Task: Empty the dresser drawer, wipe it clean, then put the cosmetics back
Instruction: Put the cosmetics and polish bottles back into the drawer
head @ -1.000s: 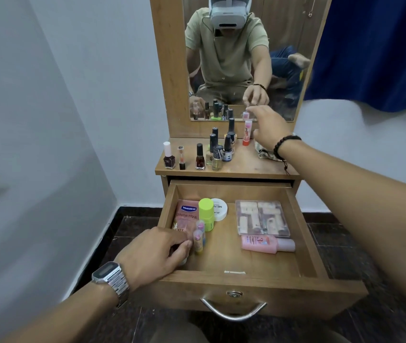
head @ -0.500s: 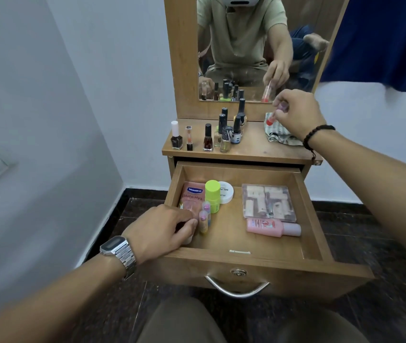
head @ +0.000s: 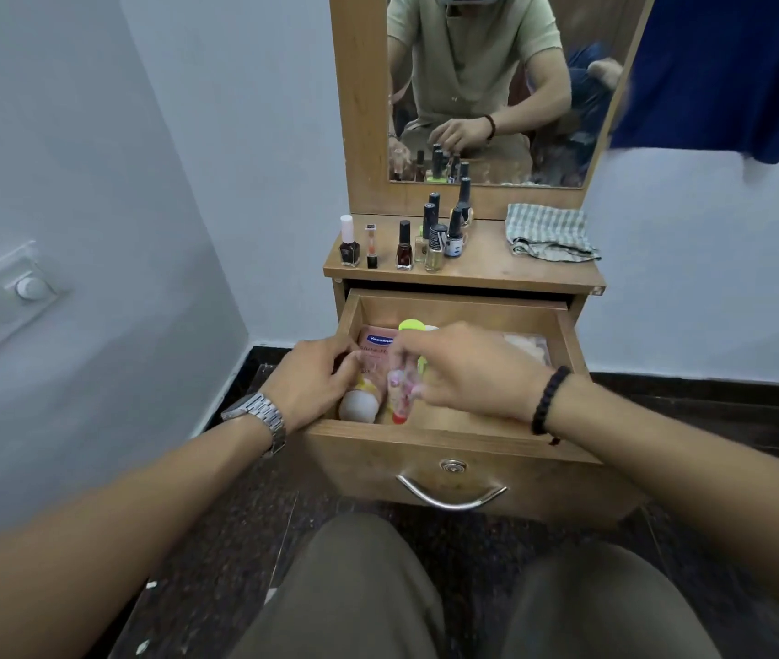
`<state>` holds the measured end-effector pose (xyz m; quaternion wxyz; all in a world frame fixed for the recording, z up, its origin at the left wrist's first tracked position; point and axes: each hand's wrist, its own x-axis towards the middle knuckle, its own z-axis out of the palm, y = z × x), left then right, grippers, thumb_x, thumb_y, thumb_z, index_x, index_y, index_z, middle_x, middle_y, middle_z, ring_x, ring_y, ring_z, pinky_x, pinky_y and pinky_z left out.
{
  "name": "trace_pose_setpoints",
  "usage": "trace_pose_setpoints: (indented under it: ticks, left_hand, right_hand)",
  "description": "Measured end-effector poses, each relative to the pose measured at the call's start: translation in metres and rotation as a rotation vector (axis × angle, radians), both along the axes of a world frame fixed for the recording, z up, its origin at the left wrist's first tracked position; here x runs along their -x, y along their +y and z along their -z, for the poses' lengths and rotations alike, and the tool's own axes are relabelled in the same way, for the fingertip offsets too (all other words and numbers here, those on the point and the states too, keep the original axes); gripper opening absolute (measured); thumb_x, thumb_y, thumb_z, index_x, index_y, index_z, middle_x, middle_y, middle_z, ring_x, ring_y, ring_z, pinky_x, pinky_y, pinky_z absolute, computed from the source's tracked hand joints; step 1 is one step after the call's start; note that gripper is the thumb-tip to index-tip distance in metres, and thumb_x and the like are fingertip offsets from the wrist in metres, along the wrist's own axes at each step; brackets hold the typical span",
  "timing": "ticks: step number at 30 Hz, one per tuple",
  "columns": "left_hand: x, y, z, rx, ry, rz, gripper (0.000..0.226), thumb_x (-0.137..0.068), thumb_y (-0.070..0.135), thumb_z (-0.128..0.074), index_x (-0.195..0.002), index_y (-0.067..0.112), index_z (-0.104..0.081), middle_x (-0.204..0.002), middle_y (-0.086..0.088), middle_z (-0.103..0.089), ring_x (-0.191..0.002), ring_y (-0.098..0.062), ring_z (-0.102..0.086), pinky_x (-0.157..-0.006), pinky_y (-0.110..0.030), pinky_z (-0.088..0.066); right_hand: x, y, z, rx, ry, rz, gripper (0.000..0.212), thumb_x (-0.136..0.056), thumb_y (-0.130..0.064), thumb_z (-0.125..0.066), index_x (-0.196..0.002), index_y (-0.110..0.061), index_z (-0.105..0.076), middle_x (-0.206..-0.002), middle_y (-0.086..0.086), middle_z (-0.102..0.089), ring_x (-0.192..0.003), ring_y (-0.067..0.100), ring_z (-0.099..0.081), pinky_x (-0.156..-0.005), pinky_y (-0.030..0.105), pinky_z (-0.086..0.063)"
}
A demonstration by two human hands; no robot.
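The wooden drawer (head: 449,442) is pulled out in front of my knees. My left hand (head: 316,382) is in its left front corner, fingers curled on the side of a pink Vaseline tube (head: 378,349) with a white cap. My right hand (head: 466,373) reaches in from the right and pinches a small pink tube with a red end (head: 399,394), held over the drawer floor beside the Vaseline tube. A green-capped bottle (head: 412,324) and a clear plastic case (head: 527,347) lie partly hidden behind my right hand.
Several nail polish bottles (head: 435,235) stand on the dresser top (head: 473,268) under the mirror (head: 496,88). A checked cloth (head: 549,233) lies at the top's right end. A wall with a switch panel (head: 7,297) is close on the left.
My right hand picked the small pink tube off the dresser top and brought it down into the drawer. My left hand stayed in the drawer's left front corner.
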<state>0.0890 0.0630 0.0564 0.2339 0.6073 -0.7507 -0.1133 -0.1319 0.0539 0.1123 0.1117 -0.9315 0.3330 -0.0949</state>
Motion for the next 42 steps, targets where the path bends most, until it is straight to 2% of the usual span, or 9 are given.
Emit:
trace_pose_setpoints:
  ticks: [5, 11, 17, 26, 29, 31, 35, 37, 42]
  left_hand:
    - [0.003, 0.001, -0.001, -0.003, -0.048, -0.009, 0.015, -0.097, 0.031, -0.047, -0.094, 0.024, -0.060, -0.080, 0.002, -0.064, -0.069, -0.015, -0.051, -0.060, -0.029, -0.031]
    - [0.004, 0.003, -0.003, 0.001, -0.062, -0.011, 0.015, -0.097, 0.031, -0.046, -0.096, 0.022, -0.057, -0.080, 0.000, -0.065, -0.069, -0.018, -0.054, -0.059, -0.029, -0.033]
    - [0.003, 0.001, -0.002, 0.017, -0.074, -0.006, 0.016, -0.096, 0.031, -0.048, -0.095, 0.019, -0.059, -0.080, -0.003, -0.068, -0.071, -0.020, -0.059, -0.060, -0.031, -0.041]
    - [0.001, 0.001, -0.001, 0.031, -0.017, -0.011, 0.015, -0.096, 0.032, -0.048, -0.092, 0.024, -0.060, -0.080, 0.005, -0.066, -0.069, -0.011, -0.058, -0.061, -0.029, -0.043]
    - [0.001, 0.001, -0.004, 0.045, 0.066, -0.003, 0.013, -0.095, 0.029, -0.051, -0.088, 0.026, -0.061, -0.079, 0.010, -0.065, -0.072, -0.005, -0.058, -0.063, -0.024, -0.043]
    - [0.002, -0.001, -0.007, 0.056, 0.155, -0.027, 0.010, -0.094, 0.025, -0.054, -0.088, 0.027, -0.061, -0.081, 0.014, -0.064, -0.073, -0.001, -0.057, -0.063, -0.016, -0.039]
    - [-0.001, -0.022, -0.024, 0.123, 0.271, -0.114, 0.005, -0.093, 0.019, -0.057, -0.096, 0.023, -0.057, -0.095, 0.009, -0.063, -0.084, -0.006, -0.059, -0.070, -0.019, -0.047]
    - [-0.002, -0.041, -0.038, 0.207, 0.276, -0.158, 0.016, -0.091, 0.016, -0.058, -0.106, 0.023, -0.055, -0.106, 0.005, -0.060, -0.087, -0.010, -0.059, -0.072, -0.021, -0.049]
    - [-0.001, -0.090, -0.077, 0.289, 0.057, -0.179, 0.048, -0.091, 0.009, -0.056, -0.137, 0.021, -0.048, -0.140, 0.001, -0.047, -0.115, -0.016, -0.054, -0.095, -0.029, -0.046]
  right_hand:
    - [-0.019, 0.001, 0.022, 0.043, 0.157, -0.008, 0.026, -0.086, -0.017, -0.059, -0.105, -0.028, -0.045, -0.067, -0.017, -0.040, -0.070, 0.010, -0.044, -0.049, 0.019, -0.022]
    - [-0.027, -0.005, 0.032, 0.020, 0.152, -0.005, 0.030, -0.081, -0.010, -0.057, -0.096, -0.030, -0.040, -0.083, -0.011, -0.056, -0.076, 0.014, -0.054, -0.052, 0.024, -0.030]
    - [-0.032, -0.004, 0.028, 0.005, 0.173, 0.005, 0.026, -0.082, -0.009, -0.058, -0.102, -0.021, -0.046, -0.092, -0.003, -0.062, -0.084, 0.021, -0.059, -0.066, 0.033, -0.048]
    - [-0.029, 0.001, 0.027, 0.032, 0.144, 0.003, 0.026, -0.084, -0.009, -0.058, -0.103, -0.022, -0.046, -0.097, -0.006, -0.060, -0.091, 0.019, -0.058, -0.071, 0.034, -0.049]
    - [-0.025, 0.002, 0.024, 0.076, 0.118, 0.028, 0.027, -0.087, -0.021, -0.060, -0.110, -0.024, -0.047, -0.108, -0.008, -0.059, -0.102, 0.016, -0.052, -0.069, 0.030, -0.040]
    - [-0.017, 0.004, 0.022, 0.135, 0.070, 0.070, 0.031, -0.088, -0.030, -0.059, -0.116, -0.028, -0.047, -0.114, -0.010, -0.059, -0.108, 0.015, -0.051, -0.075, 0.031, -0.045]
    - [0.010, 0.008, 0.012, 0.142, -0.041, 0.183, 0.042, -0.088, -0.029, -0.060, -0.126, -0.036, -0.042, -0.122, -0.015, -0.057, -0.111, 0.010, -0.049, -0.086, 0.031, -0.048]
    - [0.026, 0.013, 0.008, 0.125, -0.076, 0.211, 0.043, -0.089, -0.031, -0.061, -0.127, -0.036, -0.041, -0.123, -0.017, -0.056, -0.109, 0.006, -0.050, -0.087, 0.026, -0.046]
    - [0.059, 0.022, 0.003, 0.028, -0.178, 0.288, 0.042, -0.087, -0.029, -0.064, -0.122, -0.041, -0.045, -0.113, -0.025, -0.055, -0.087, -0.007, -0.046, -0.081, 0.025, -0.047]
